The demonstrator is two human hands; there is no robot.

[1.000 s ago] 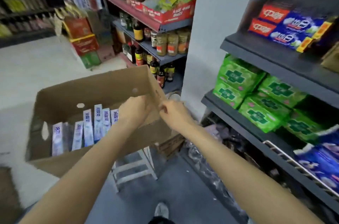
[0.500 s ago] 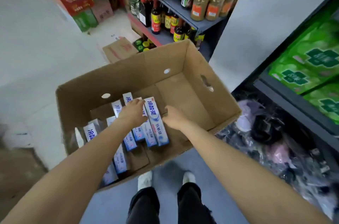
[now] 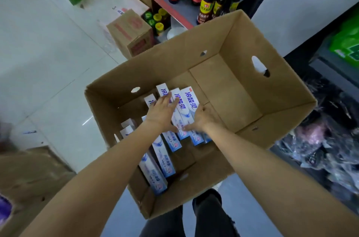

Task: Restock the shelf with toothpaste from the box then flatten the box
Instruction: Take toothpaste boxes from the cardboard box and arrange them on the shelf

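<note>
Both hands reach into the open box (image 3: 252, 46): the left hand (image 3: 162, 112) lies flat with straight fingers on the toothpaste cartons (image 3: 191, 104), and the right hand (image 3: 202, 120) cups the edge of the right-most carton, fingers curled round it. More cartons lie along the box's left side, partly hidden under the left forearm. Sauce bottles (image 3: 206, 3) on a shelf and a smaller carton (image 3: 132, 32) on the floor sit beyond the box; dark wrapped goods (image 3: 318, 139) at right are too blurred to identify.
</note>
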